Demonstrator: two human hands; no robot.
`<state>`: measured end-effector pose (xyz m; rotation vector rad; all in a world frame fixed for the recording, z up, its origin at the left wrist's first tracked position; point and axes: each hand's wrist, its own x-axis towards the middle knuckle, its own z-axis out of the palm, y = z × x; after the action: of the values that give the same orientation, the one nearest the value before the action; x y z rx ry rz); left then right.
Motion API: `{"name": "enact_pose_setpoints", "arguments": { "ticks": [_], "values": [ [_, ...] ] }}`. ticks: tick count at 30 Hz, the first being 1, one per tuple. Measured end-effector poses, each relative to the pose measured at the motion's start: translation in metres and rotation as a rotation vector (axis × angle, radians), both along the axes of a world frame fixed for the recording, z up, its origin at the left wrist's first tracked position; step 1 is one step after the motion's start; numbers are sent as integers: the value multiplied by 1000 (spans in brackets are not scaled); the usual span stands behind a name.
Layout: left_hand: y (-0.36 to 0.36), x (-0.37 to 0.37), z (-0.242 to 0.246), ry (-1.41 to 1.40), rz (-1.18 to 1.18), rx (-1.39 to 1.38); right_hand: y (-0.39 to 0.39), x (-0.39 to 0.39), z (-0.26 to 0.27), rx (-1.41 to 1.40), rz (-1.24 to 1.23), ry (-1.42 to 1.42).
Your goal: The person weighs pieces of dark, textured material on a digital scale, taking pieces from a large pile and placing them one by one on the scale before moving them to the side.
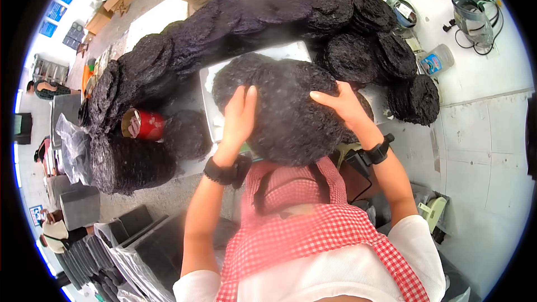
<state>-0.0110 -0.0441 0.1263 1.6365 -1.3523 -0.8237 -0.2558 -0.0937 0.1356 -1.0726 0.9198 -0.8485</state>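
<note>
A large round dark cake, apparently dried seaweed (293, 126), is between my hands in front of the apron. My left hand (240, 115) grips its left edge with the thumb on top. On the upper right edge, my right hand (345, 107) holds it, thumb over the face and fingers partly hidden behind. Another dark cake (235, 71) lies behind it on a white tray (205, 105). Part of a further cake (365, 107) shows beyond my right hand.
Stacked seaweed cakes (277, 4) curve around the work surface. A red tin (152, 126) rests by a stack at left. At right are a clear plastic jar (440, 61) and a corded appliance (474, 21). People (56, 230) are at far left.
</note>
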Motion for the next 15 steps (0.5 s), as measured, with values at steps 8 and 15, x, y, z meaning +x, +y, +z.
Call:
{"name": "enact_pose_setpoints", "arguments": {
  "ticks": [8, 15],
  "values": [
    [-24, 17, -33, 339, 108, 27, 35, 38, -4, -508, -250, 366],
    [-51, 72, -33, 670, 452, -71, 62, 5, 6, -472, -754, 250]
  ]
}}
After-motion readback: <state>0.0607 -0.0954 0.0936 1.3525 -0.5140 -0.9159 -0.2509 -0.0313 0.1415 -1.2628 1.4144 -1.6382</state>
